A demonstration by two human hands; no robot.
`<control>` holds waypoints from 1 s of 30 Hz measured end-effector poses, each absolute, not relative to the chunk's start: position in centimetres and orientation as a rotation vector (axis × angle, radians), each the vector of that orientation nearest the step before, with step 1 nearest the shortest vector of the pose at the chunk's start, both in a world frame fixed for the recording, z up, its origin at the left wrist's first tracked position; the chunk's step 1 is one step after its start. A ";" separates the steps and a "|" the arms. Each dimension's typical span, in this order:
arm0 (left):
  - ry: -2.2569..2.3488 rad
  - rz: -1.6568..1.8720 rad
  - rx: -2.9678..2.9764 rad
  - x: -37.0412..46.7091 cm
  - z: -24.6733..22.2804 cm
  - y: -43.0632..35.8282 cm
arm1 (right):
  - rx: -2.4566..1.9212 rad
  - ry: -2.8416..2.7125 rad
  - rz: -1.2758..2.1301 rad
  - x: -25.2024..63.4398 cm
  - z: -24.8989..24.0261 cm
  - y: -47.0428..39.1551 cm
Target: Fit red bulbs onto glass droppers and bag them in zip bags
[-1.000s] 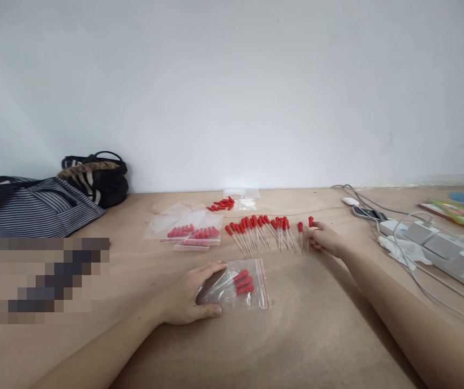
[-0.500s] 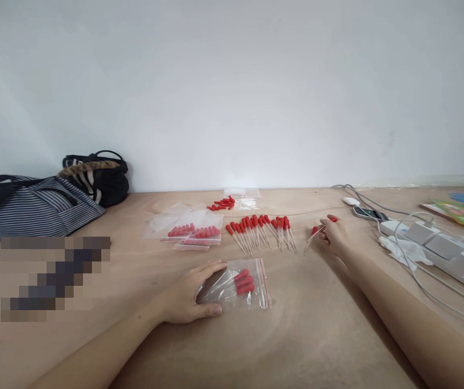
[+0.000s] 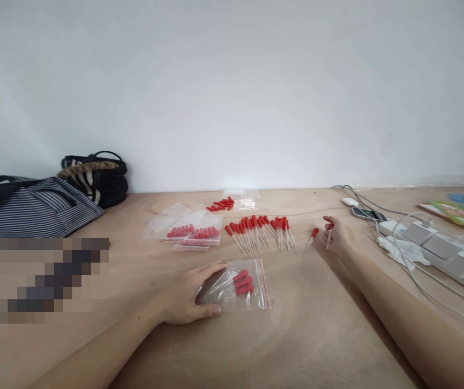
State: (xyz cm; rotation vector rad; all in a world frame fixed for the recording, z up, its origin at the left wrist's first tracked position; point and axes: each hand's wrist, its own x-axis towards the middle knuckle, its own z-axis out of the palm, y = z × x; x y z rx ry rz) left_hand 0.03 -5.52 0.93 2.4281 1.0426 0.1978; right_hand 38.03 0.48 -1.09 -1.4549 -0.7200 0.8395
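My left hand (image 3: 187, 294) curves around the near end of a clear zip bag (image 3: 258, 297), holding it on the table with thumb and fingers along opposite sides. Inside the bag lie several droppers with red bulbs (image 3: 244, 282). On the right, my right hand (image 3: 337, 235) is closed on a dropper (image 3: 329, 240), whose thin stem shows below the fingers. Just left of that hand, a single dropper (image 3: 310, 240) lies on the table. A row of loose red-bulbed droppers (image 3: 256, 229) is spread beyond the bag.
Filled zip bags (image 3: 195, 232) and flat bags (image 3: 165, 222) lie back left. Red bulbs (image 3: 221, 204) sit beside clear tubes (image 3: 247, 203) at the back. A power strip (image 3: 434, 243), cables, tissue (image 3: 404, 251) and phone (image 3: 367, 214) are right; a striped bag (image 3: 41, 208) is left.
My right hand has let go of one dropper, which lies on the table, and has drawn slightly right with another in its fingers. My left hand stays on the bag.
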 end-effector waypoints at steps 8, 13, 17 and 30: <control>1.056 0.180 2.413 0.1 1.2 -5.6 | -1.204 -0.845 1.053 30.0 -1.4 -2.7; 1.048 0.205 2.413 0.0 0.9 -5.5 | -1.176 -0.837 1.183 26.7 -1.7 -5.2; 1.042 0.234 2.414 0.0 0.9 -5.5 | -1.190 -0.860 1.183 27.2 -1.7 -5.5; 1.037 0.233 2.410 -0.1 0.7 -5.5 | -1.152 -0.841 1.233 27.2 -1.9 -6.4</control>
